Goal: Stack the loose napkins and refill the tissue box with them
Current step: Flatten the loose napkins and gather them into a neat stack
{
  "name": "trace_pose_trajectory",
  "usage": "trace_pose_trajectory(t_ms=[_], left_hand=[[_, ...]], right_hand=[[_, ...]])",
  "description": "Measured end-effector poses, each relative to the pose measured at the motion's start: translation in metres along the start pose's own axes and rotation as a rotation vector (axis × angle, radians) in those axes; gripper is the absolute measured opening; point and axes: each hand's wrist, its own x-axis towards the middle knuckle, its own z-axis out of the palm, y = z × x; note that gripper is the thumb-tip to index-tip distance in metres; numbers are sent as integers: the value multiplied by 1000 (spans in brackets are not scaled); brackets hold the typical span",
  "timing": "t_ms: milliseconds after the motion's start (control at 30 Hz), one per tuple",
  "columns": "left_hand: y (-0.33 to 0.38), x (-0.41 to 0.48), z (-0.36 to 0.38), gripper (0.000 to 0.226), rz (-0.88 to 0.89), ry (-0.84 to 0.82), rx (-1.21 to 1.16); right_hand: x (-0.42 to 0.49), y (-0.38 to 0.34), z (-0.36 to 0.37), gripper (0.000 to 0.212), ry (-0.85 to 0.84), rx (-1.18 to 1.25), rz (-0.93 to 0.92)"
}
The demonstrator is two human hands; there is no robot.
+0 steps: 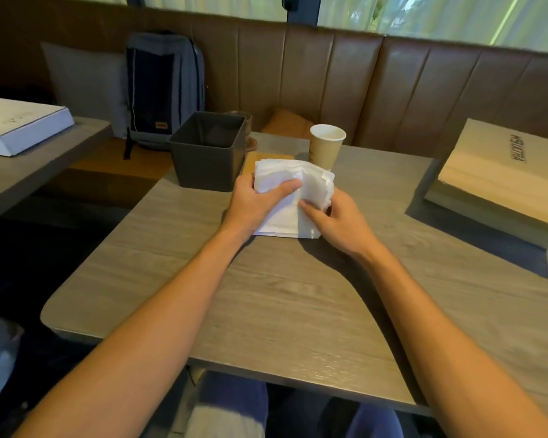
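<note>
You are sitting in what looks like a café or casual restaurant: a brown padded booth bench (329,74) runs under the windows (424,14) behind your wood-grain table (282,295), with a second table (29,178) just to the left. A paper takeaway cup (326,147), a printed paper bag (500,178) and a dark tissue box (208,159) sit on your table.

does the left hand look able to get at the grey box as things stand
Probably yes: the grey box stands just beyond the left hand with nothing between them, though that hand is busy holding the napkin stack.
</note>
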Motion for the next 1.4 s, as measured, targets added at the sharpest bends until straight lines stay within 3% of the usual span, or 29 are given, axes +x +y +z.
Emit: trace_pose_trajectory(t_ms=[100,200,267,467,567,667,800,1033,1133,1233,1400], left_hand=[[4,-2,2,58,12,24,-75],[7,-3,2,36,27,39,-126],[8,-4,1,31,23,1,-99],[10,-6,2,33,-11,-159,-4],[10,-8,-2,32,-135,-350,-39],[9,-6,-3,37,-136,-298,-89],[10,1,-5,36,-49,-109,-260],[11,-9,11,56,2,-164,-118],[15,-11,11,52,17,-222,-82],[19,-14,11,44,0,-341,-68],[22,-15,8,60,2,-402,-106]], right_hand=[[1,-1,-4,31,32,100,57],[4,3,-9,21,9,-17,55],[1,3,-10,25,-21,-26,63],[0,-8,-7,28,138,140,15],[1,-10,-8,35,242,272,54],[2,-12,-13,38,288,350,86],[2,-3,-18,32,155,280,153],[5,-4,-10,51,88,160,49],[4,-2,-10,56,108,287,115],[1,-5,-14,55,83,341,149],[-6,-12,-23,46,80,388,125]])
